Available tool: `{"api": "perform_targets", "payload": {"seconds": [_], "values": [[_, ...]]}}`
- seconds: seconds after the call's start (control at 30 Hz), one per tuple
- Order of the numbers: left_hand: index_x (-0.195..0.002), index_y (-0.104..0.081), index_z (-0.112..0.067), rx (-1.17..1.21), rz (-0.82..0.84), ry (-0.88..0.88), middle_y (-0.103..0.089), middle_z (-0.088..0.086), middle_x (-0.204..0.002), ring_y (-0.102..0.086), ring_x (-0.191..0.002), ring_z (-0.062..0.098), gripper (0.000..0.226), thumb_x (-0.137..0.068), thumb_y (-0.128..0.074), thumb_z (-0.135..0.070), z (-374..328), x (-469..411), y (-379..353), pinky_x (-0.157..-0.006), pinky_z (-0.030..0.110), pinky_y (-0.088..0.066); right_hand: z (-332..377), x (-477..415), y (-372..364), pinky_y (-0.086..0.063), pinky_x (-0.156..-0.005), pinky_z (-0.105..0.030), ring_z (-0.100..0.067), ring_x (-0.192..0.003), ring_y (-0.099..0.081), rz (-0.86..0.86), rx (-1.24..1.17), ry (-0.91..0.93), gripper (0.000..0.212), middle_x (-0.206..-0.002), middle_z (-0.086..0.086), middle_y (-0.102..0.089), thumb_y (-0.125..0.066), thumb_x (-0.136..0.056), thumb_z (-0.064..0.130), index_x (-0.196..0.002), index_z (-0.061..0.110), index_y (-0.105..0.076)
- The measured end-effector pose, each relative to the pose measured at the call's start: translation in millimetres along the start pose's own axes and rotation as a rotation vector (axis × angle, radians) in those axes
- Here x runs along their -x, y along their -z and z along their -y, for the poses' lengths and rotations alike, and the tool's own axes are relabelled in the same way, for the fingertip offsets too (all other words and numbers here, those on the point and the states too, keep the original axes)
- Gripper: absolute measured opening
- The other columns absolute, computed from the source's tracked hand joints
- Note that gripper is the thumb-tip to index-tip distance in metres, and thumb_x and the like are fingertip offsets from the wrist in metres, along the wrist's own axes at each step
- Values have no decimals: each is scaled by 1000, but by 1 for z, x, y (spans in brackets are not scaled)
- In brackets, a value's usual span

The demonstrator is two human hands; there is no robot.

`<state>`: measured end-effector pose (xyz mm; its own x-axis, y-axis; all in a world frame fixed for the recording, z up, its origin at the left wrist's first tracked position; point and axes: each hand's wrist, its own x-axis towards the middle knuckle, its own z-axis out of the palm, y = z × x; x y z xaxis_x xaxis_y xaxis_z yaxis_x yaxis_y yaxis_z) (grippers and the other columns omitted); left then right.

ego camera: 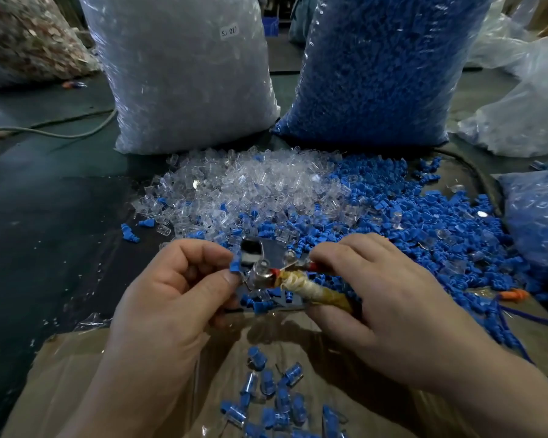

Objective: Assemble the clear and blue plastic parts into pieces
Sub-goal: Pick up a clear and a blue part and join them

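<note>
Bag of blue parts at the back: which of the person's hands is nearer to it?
Right. The right hand, gripping a tape-wrapped tool, lies straight in front of the bag of blue parts; the left hand, pinching a blue part, sits farther off to its left.

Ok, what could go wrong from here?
1. The left hand pinches the blue part right beside the metal head of the tool. A squeeze by the right hand might nip the fingertips.
2. The blue part seems not yet lined up with the clear part at the tool's head, so it may seat crooked.
3. Loose blue parts lie under the tool and could jam it or mix into the finished pieces.
</note>
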<state>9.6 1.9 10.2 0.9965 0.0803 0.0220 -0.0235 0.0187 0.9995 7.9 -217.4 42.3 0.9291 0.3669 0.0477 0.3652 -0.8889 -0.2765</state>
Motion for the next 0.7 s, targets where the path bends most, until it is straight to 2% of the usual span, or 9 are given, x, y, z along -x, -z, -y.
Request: {"api": "perform_targets", "payload": {"seconds": [0.17, 0.27, 0.4, 0.57, 0.63, 0.7], "values": [[-86, -73, -32, -83, -13, -71, -73, 6, -80, -71, -67, 20, 24, -63, -68, -30, -2, 2, -1, -55, 22, -56, 0, 1, -2, -34, -81, -21, -4, -101, -38, -13, -7, 19, 51, -109, 23, -43, -27, -79, 71, -124, 47, -32], [-87, -73, -33, -111, -4, -112, -73, 4, -80, -71, -67, 19, 26, -61, -67, -35, -3, 4, -1, -55, 20, -56, 0, 1, -2, -37, -82, -24, -7, -102, -40, -5, -8, 33, 51, -109, 20, -45, -29, -79, 70, -124, 47, -32], [-85, -73, -36, -135, 32, -147, -73, 3, -81, -70, -66, 15, 27, -60, -68, -42, -3, 5, 1, -53, 17, -53, 0, 2, -2, -43, -82, -28, -10, -97, -45, -2, 30, 51, 52, -103, 18, -49, -33, -81, 68, -126, 44, -40], [-89, -72, -37, -163, 37, -181, -73, 1, -82, -70, -66, 14, 21, -68, -69, -34, 0, 5, 4, -51, 18, -52, 1, 2, -1, -36, -67, -17, -7, -79, -49, -59, 40, 44, 46, -84, 19, -52, -36, -81, 65, -111, 38, -59], [-90, -72, -36, -178, 33, -175, -73, 1, -82, -70, -65, 14, 23, -67, -70, -38, -2, 6, 5, -50, 17, -52, 2, 2, -2, -32, -67, -12, -4, -76, -48, -67, 28, 46, 44, -81, 21, -51, -37, -81, 64, -108, 39, -60], [-89, -72, -37, -212, 6, -160, -73, -1, -80, -70, -63, 12, 24, -65, -70, -42, -3, 6, 5, -50, 16, -52, 1, 3, -4, -35, -69, -12, -4, -78, -50, -85, 20, 35, 42, -83, 22, -53, -39, -81, 66, -107, 40, -59]]}}
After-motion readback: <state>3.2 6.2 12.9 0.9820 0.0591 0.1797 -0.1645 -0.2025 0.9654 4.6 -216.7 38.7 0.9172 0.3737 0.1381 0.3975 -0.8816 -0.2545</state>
